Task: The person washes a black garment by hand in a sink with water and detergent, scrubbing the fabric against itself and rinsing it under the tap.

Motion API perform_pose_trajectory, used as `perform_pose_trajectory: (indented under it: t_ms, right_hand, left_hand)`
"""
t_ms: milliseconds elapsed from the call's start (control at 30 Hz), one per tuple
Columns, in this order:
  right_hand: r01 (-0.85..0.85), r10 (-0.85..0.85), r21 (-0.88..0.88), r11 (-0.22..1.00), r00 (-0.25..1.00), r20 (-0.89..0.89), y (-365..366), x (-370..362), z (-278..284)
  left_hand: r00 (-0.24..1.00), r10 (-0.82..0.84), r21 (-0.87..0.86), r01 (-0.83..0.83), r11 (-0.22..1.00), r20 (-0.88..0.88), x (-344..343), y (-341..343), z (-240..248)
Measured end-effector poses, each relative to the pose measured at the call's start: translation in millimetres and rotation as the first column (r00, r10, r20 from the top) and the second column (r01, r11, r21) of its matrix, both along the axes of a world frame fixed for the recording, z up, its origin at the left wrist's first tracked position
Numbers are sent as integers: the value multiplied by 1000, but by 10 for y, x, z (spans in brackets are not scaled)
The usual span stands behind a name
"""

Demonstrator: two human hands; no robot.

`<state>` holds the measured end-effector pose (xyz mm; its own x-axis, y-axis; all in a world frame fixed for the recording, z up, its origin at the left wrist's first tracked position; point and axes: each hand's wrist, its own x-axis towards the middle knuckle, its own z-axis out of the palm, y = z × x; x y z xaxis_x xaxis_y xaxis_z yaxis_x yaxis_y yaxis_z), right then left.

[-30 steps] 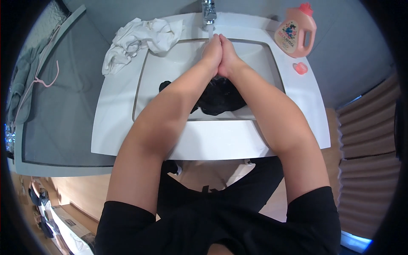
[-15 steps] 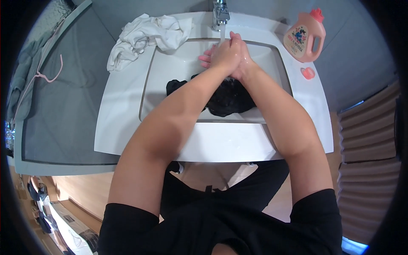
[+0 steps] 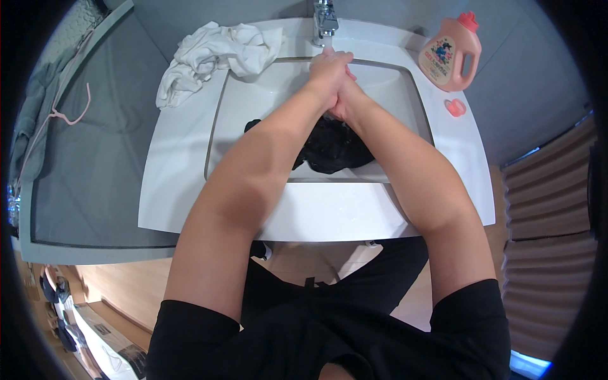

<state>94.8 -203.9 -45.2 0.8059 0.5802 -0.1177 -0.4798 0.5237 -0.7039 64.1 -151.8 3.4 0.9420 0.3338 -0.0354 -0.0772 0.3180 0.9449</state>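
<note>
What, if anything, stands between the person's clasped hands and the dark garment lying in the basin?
Nothing visible does. The left hand and right hand are pressed together under the faucet, right above the dark garment in the sink. The white cloth and the detergent bottle sit off to the sides.

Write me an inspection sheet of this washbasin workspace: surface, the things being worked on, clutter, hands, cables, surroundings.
Surface: white rectangular washbasin with a broad flat rim; chrome tap at the back.
Job's things: dark wet cloth lying in the bowl, beneath the wrists.
Clutter: crumpled white cloth on the back left rim; peach detergent bottle with red cap on the back right rim; small pink cap in front of it.
Hands: left hand and right hand pressed together under the tap, holding nothing visible.
Cables: nothing seen; a thin pink cord lies on the grey counter.
Surroundings: wooden floor below.
</note>
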Motion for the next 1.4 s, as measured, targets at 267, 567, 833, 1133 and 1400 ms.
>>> perform_pose_trajectory:
  t_ms: [267,567,833,1133,1400]
  right_hand:
    - [160,-165,-61,985,982,-88,-5,94,-106]
    - [130,-126,-77,989,991,47,4,-33,106]
    - [107,-114,71,992,989,98,-134,37,134]
    - [20,17,-253,967,990,141,-141,-71,268]
    - [52,-53,-55,997,998,-31,-125,-87,411]
  left_hand:
    - [997,-23,-178,10,984,-70,120,88,47]
    - [997,79,-358,-65,932,24,68,157,-78]
    - [995,8,-415,34,909,99,95,-4,-58]
    - [983,164,-38,-161,986,78,255,365,-258]
    - [974,174,856,-210,473,143,115,165,-253]
